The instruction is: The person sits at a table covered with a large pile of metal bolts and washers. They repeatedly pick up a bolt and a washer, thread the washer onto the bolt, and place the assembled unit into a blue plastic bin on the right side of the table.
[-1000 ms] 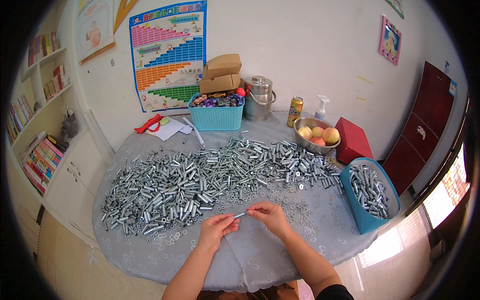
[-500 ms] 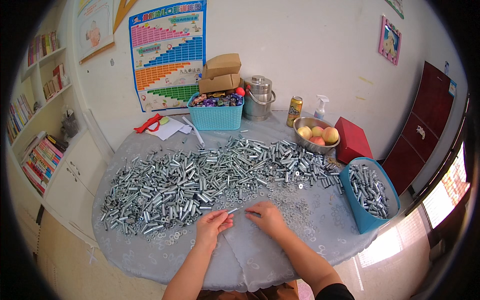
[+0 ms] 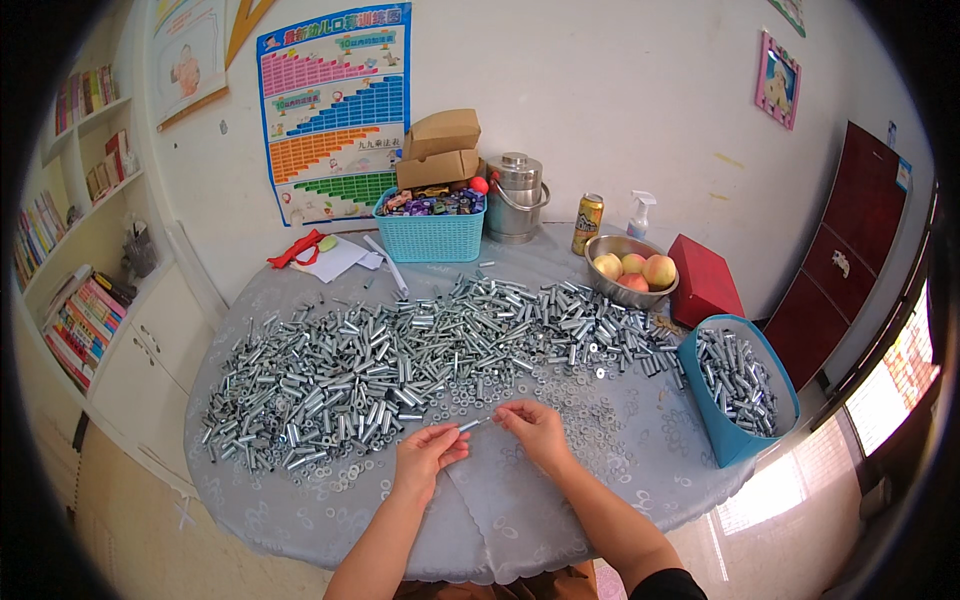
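Observation:
My left hand [image 3: 424, 458] pinches a slim silver metal bolt [image 3: 472, 424] between thumb and fingers, its free end pointing right. A thicker sleeve seems to sit on the part near my fingertips. Close to that free end, my right hand [image 3: 532, 432] has its thumb and fingertips drawn together. Whatever lies between them is too small to make out. Beyond both hands spreads a wide heap of loose metal sleeves and bolts [image 3: 370, 370]. Small flat washers [image 3: 580, 415] lie scattered along its near side, around my right hand.
At the right stands a blue bin [image 3: 715, 420] filled with metal pieces. Farther back are a steel bowl [image 3: 605, 283] of peaches, a red box [image 3: 705, 280], a can [image 3: 588, 225], a spray bottle [image 3: 640, 215], a steel pot [image 3: 515, 200] and a turquoise basket [image 3: 430, 240].
My right hand has moved slightly left, its fingertips now at the free end of the bolt. My left hand stays almost in place, and more of the bolt shows beyond its fingers.

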`<move>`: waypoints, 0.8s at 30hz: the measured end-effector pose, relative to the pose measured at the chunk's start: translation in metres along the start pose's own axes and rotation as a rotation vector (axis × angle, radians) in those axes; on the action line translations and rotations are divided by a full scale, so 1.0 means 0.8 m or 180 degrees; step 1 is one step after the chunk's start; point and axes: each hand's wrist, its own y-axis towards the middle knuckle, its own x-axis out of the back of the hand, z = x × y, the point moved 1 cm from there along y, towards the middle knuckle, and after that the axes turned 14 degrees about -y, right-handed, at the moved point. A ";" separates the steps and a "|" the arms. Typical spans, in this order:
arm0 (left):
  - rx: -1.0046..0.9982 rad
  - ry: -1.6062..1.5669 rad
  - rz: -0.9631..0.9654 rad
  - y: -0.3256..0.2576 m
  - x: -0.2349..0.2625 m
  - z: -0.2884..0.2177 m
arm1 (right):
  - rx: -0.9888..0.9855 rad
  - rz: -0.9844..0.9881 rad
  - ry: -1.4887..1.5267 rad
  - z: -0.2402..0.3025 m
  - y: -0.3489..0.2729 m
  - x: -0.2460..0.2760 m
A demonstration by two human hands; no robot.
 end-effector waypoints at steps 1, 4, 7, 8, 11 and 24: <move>-0.0003 -0.0011 0.0005 0.000 0.000 0.000 | 0.0055 0.0037 0.0275 0.000 0.000 -0.001; 0.0020 -0.0034 -0.0006 0.000 0.000 0.000 | 0.0203 0.0183 0.0392 -0.003 0.000 -0.001; 0.0042 -0.0068 0.0010 -0.001 0.000 0.000 | 0.0284 0.0329 0.0384 0.004 -0.004 -0.002; 0.0048 -0.0083 0.0021 -0.001 0.000 0.000 | 0.0300 0.0375 0.0418 0.007 -0.006 -0.003; 0.0069 -0.0081 0.0022 0.000 0.001 0.001 | 0.0308 0.0427 0.0387 0.006 -0.007 -0.007; 0.0085 -0.0113 0.0080 0.001 0.002 0.002 | 0.1782 -0.0971 -0.3050 -0.017 0.023 0.024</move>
